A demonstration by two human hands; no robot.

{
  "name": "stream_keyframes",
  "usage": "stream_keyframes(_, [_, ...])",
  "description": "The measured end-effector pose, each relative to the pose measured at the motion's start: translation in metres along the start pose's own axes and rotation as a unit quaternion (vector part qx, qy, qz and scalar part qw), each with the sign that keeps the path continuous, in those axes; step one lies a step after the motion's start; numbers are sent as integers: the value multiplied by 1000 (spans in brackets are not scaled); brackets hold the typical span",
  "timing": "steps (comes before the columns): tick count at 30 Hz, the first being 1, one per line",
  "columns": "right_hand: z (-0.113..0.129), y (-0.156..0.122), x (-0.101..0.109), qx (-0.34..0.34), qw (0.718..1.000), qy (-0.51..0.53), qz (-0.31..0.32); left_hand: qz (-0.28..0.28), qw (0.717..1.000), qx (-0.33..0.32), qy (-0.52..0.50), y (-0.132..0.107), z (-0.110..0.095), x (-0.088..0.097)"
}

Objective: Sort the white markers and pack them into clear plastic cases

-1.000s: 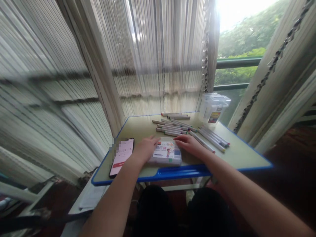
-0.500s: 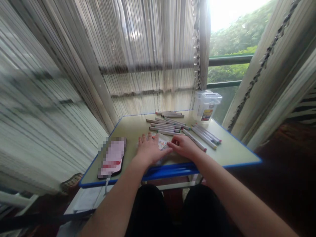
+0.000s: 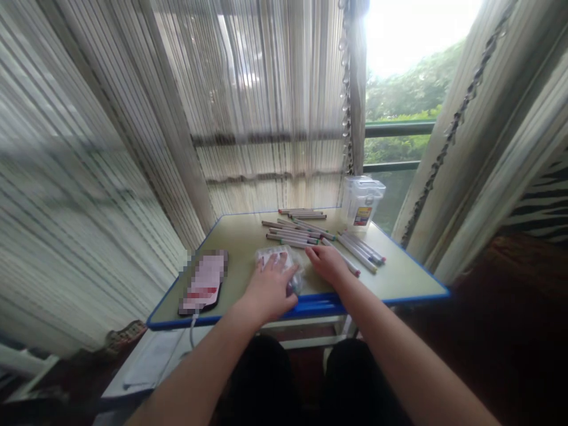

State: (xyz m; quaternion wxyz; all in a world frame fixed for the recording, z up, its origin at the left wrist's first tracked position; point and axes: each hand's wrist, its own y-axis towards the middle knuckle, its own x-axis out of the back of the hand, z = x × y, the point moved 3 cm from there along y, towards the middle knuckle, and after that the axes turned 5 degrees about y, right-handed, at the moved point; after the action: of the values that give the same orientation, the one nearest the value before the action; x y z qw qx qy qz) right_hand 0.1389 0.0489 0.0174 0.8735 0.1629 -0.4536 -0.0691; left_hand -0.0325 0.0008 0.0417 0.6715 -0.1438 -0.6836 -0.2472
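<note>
The small desk (image 3: pixel 248 234) with its blue edge stands against the curtained window (image 3: pixel 266 118), and everything here can be placed from it. On its far right corner a clear plastic tub (image 3: pixel 362 202) with a label stands upright, lid on. Across the far half of the desk, between the tub and the middle, loose marker pens (image 3: pixel 295 232) lie flat in several bunches; a further bunch (image 3: pixel 360 248) runs slantwise toward the desk's right edge. None of the pens appears to be packed away, so judging from how they lie, the sorting or packing of them is hardly begun and nearly all of it is left.

At the desk's near edge, in the middle, lies the flat clear pen case (image 3: pixel 277 260) with a printed card inside. The left hand (image 3: pixel 270 287) lies on top of it, palm down, fingers spread and pressing rather than gripping; nothing is closed inside that hand. The right hand (image 3: pixel 327 264) rests just beside the case on its right, fingers loosely curled toward the case's edge; whether it pinches the lid cannot be told. The case looks closed or only just parting.

Near the desk's left front corner a phone (image 3: pixel 204 284) lies flat, a cable hanging off the edge. Nothing stands between the hands and the pens.
</note>
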Motion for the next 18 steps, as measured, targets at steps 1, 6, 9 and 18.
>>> stream_keyframes(1, [-1,0,0,-5,1000,4,-2,-4,1000,-21,-1,-9,-3,-2])
stream_keyframes(6, [-3,0,1,-14,999,28,-8,-26,997,-72,17,-46,-4,-10])
stream_keyframes(9, [-4,0,2,-19,999,39,-12,-61,993,-103,-4,-59,-1,-9])
stream_keyframes(18, [-8,-2,-3,0,993,105,-44,-266,908,68,-316,-76,6,18])
